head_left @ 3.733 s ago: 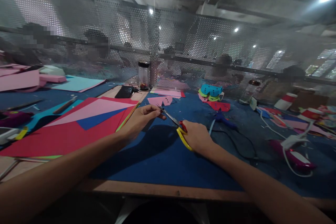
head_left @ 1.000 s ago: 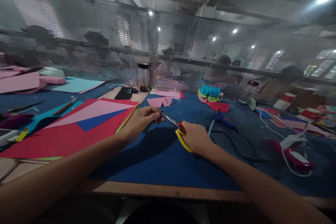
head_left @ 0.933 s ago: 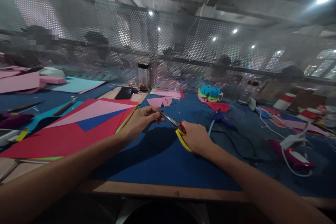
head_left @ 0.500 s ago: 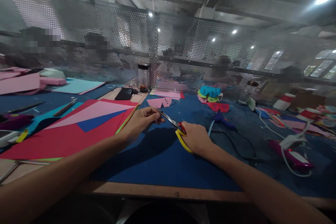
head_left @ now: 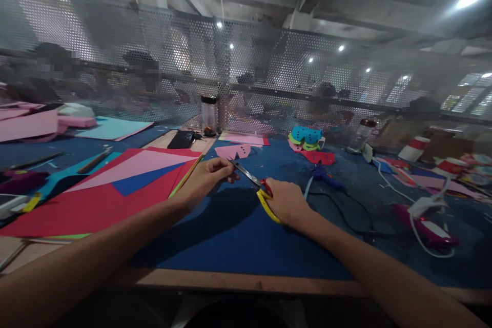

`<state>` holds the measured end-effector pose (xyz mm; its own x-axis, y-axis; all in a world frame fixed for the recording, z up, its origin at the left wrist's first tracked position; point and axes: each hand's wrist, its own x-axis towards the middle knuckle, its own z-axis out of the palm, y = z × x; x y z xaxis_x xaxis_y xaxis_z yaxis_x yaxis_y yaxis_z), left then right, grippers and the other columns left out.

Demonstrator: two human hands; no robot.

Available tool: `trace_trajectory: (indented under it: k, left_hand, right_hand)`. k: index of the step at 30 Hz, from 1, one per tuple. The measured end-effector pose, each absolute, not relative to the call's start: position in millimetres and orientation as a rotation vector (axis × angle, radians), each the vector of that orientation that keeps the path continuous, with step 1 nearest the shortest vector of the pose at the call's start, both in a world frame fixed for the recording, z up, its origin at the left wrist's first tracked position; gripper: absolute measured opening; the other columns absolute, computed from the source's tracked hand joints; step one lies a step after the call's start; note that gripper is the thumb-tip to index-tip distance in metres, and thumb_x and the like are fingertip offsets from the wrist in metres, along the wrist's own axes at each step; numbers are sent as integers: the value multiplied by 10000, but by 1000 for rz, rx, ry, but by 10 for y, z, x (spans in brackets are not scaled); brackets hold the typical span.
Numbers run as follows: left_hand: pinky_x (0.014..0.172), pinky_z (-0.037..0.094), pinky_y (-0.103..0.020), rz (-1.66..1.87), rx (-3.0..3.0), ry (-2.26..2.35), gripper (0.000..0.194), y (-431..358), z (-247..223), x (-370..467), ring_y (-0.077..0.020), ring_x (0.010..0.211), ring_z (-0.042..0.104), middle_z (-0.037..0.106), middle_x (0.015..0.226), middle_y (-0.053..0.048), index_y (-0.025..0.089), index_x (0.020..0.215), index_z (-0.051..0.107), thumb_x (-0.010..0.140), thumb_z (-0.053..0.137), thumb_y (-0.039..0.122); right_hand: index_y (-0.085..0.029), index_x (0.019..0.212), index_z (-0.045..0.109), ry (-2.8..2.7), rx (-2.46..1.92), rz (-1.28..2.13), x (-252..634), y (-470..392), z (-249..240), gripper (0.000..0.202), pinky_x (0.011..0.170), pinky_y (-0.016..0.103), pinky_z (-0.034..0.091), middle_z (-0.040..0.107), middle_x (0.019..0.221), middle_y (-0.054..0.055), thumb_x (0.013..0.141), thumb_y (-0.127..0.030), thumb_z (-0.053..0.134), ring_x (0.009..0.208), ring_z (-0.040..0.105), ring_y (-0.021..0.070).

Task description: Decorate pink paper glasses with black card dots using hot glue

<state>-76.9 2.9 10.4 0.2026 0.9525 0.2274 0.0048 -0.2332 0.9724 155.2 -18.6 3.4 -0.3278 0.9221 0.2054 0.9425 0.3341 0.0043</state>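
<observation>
My right hand is closed round the yellow and red handles of a pair of scissors, whose blades point up and left. The blade tips reach the fingers of my left hand. Those fingers are pinched together, and whatever they hold is too small to make out. Just beyond the hands lies a pink mask-shaped paper with small holes. A red cut paper and stacked blue and green ones are farther right. Left of my left hand are red sheets with pink and blue paper on top.
A blue glue gun with a black cable lies right of centre, and a magenta one farther right. A jar and a black phone stand near the perforated screen. People are visible behind it.
The view has shifted very slightly. Both hands and the scissors stay almost in the same place, with the blades looking a little closer together.
</observation>
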Motion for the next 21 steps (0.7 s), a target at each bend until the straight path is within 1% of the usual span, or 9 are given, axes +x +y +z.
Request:
trace_trajectory:
  k: [8,13,21]
  left_hand:
    - [736,448,-283,1206,1504,962,207,13,112,-771,-164,749,634,693,758,-31,170,811,662,846,710,369]
    - [736,448,-283,1212,1527,965,198,-2,128,-761,-168,766,634,691,770,-33,171,818,664,854,693,364]
    - [669,445,-270,1221,1463,986,239,-12,146,-751,-168,730,640,697,764,-37,168,827,661,830,722,399]
  right_hand:
    - [-197,1032,624,-2440,-1726,-189,1559,-181,34,279,695,279,408,757,938,88,976,-428,477,901,725,245]
    - [-202,1020,617,-2452,-1735,-191,1559,-189,60,275,683,287,406,757,936,82,987,-431,467,896,729,248]
    - [-215,1046,606,-2428,-1729,-146,1574,-177,69,232,686,290,392,748,963,65,986,-390,467,900,717,238]
